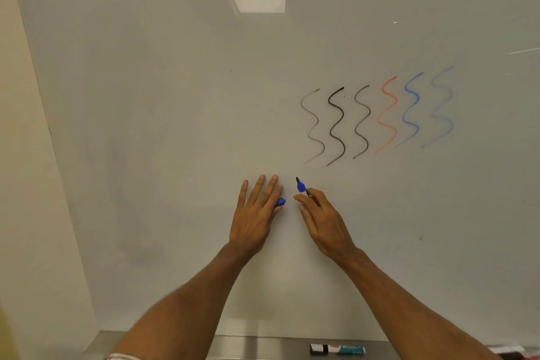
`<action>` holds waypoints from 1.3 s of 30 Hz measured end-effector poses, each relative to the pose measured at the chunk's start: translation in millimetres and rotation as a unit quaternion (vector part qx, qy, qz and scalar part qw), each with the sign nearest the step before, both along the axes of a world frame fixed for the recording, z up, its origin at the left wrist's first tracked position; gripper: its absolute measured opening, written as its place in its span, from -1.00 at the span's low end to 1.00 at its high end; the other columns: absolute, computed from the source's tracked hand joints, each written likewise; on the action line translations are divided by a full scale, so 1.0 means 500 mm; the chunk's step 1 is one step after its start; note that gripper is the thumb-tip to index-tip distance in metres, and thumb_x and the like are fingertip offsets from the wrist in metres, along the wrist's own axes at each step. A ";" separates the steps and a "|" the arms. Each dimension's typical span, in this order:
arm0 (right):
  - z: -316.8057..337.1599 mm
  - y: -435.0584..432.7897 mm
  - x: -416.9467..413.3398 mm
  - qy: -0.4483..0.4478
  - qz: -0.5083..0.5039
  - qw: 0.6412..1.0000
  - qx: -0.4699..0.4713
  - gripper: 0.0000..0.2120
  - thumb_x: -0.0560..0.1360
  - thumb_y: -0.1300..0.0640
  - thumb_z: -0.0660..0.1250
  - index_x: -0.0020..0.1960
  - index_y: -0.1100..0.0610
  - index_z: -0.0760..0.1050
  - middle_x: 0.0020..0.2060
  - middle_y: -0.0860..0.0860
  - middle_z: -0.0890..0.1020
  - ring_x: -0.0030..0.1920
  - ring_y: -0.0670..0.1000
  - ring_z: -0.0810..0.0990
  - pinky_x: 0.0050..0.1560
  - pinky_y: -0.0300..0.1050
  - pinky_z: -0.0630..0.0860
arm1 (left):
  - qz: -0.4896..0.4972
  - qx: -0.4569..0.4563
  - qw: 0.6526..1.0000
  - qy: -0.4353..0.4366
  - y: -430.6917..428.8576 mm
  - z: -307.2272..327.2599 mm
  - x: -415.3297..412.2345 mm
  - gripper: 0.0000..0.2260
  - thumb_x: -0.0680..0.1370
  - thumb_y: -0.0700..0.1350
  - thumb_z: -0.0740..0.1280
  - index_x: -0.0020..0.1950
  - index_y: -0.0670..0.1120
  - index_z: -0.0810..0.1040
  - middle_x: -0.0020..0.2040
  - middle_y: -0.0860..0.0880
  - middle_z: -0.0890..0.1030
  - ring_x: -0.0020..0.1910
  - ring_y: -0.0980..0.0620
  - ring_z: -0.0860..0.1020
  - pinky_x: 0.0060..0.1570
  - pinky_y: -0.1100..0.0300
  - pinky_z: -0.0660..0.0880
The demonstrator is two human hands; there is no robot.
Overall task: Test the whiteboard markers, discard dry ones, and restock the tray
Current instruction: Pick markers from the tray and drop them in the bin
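Note:
My right hand [324, 221] holds an uncapped blue marker [300, 185] with its tip pointing up, just below the test lines on the whiteboard [175, 96]. My left hand [255, 213] is raised beside it with fingers extended, and the blue cap [280, 202] is pinched between thumb and index finger. Several wavy test strokes [377, 118] stand on the board: black, red and blue, some faint. The metal tray [263, 348] runs along the board's bottom edge.
A marker with a black cap and teal label [337, 349] lies in the tray. Something red [514, 351] shows at the tray's far right. A cream wall [29, 184] borders the board on the left.

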State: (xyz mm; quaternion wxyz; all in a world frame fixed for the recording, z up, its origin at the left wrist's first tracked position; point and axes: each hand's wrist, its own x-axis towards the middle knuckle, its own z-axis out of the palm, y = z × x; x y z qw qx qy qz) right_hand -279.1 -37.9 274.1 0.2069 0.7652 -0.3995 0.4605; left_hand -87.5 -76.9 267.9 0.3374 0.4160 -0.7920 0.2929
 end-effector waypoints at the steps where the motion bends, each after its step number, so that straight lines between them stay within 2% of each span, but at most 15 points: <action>1: -0.007 0.002 -0.002 -0.005 0.005 1.000 0.007 -0.76 0.57 0.19 0.21 0.23 0.18 0.47 0.09 0.11 0.53 -0.11 0.05 0.60 -0.10 -0.20 0.56 | 0.002 0.002 1.000 -0.007 0.002 -0.011 0.000 -0.53 0.68 0.07 -0.06 0.50 -0.10 0.31 0.53 -0.10 0.26 0.52 -0.15 0.18 0.47 -0.15 0.03; 3: -0.024 0.005 -0.007 -0.016 0.016 0.999 0.028 -0.74 0.53 0.26 0.26 0.22 0.16 0.44 0.04 0.11 0.57 -0.17 0.07 0.62 -0.14 -0.21 0.54 | 0.003 0.001 1.000 -0.016 0.007 -0.028 0.001 -0.54 0.67 0.07 -0.04 0.49 -0.09 0.34 0.52 -0.10 0.27 0.51 -0.16 0.19 0.46 -0.17 0.04; 6: -0.052 0.010 -0.019 -0.023 -0.011 0.998 0.052 -0.66 0.53 0.21 0.27 0.30 0.18 0.43 0.06 0.09 0.63 -0.14 0.06 0.64 -0.09 -0.14 0.54 | 0.000 -0.009 1.000 -0.023 0.011 -0.048 0.005 -0.56 0.66 0.06 0.00 0.47 -0.08 0.36 0.51 -0.11 0.29 0.50 -0.18 0.21 0.45 -0.18 0.06; 9: -0.076 0.009 -0.029 0.026 -0.030 0.998 0.048 -0.66 0.49 0.20 0.28 0.25 0.22 0.50 0.02 0.09 0.66 -0.13 0.08 0.66 -0.15 -0.04 0.59 | 0.001 -0.019 0.999 -0.028 0.008 -0.066 0.012 -0.56 0.65 0.06 0.02 0.47 -0.07 0.35 0.51 -0.12 0.28 0.50 -0.18 0.21 0.46 -0.19 0.04; 13: -0.096 0.015 -0.035 0.065 -0.041 0.996 0.038 -0.70 0.46 0.22 0.31 0.19 0.18 0.55 -0.07 0.04 0.67 -0.19 0.04 0.64 -0.24 -0.09 0.54 | -0.004 -0.031 0.999 -0.032 0.003 -0.083 0.016 -0.57 0.64 0.04 0.07 0.48 -0.06 0.30 0.52 -0.13 0.27 0.51 -0.19 0.19 0.46 -0.20 0.04; 17: -0.107 0.020 -0.030 0.087 -0.047 0.994 0.038 -0.71 0.46 0.20 0.31 0.17 0.14 0.57 -0.08 0.02 0.68 -0.18 0.02 0.64 -0.21 -0.11 0.52 | -0.024 -0.043 0.997 -0.056 0.001 -0.096 0.008 -0.50 0.57 0.00 0.34 0.47 -0.06 0.31 0.53 -0.14 0.25 0.51 -0.19 0.17 0.44 -0.22 0.05; 21: -0.123 0.030 -0.038 0.098 -0.051 0.993 0.046 -0.72 0.46 0.19 0.31 0.16 0.13 0.58 -0.06 0.02 0.68 -0.13 0.02 0.65 -0.13 -0.11 0.53 | -0.036 -0.036 0.995 -0.086 0.018 -0.105 -0.016 -0.47 0.44 -0.08 0.50 0.39 -0.08 0.47 0.52 -0.15 0.25 0.50 -0.20 0.20 0.41 -0.25 0.09; 27: -0.140 0.067 -0.091 0.066 -0.069 0.994 0.048 -0.68 0.39 0.31 0.39 0.14 0.16 0.57 -0.08 0.06 0.67 -0.14 0.06 0.64 -0.14 -0.10 0.51 | -0.051 -0.043 0.994 -0.083 0.043 -0.112 -0.061 -0.59 0.48 -0.07 0.45 0.31 -0.07 0.54 0.52 -0.14 0.26 0.50 -0.20 0.21 0.41 -0.26 0.09; 33: -0.138 0.108 -0.167 0.058 -0.089 0.993 0.054 -0.68 0.42 0.28 0.31 0.16 0.15 0.55 -0.06 0.04 0.66 -0.13 0.04 0.62 -0.16 -0.14 0.49 | -0.063 -0.041 0.993 -0.087 0.073 -0.124 -0.134 -0.61 0.46 -0.02 0.47 0.26 -0.05 0.56 0.51 -0.14 0.29 0.49 -0.21 0.24 0.40 -0.26 0.11; 39: -0.141 0.166 -0.260 0.065 -0.098 0.991 0.065 -0.68 0.36 0.28 0.37 0.12 0.17 0.58 -0.10 0.08 0.67 -0.17 0.06 0.64 -0.17 -0.12 0.51 | -0.049 -0.028 0.995 -0.081 0.116 -0.132 -0.227 -0.61 0.44 0.01 0.48 0.24 -0.04 0.59 0.50 -0.13 0.31 0.48 -0.20 0.25 0.40 -0.25 0.09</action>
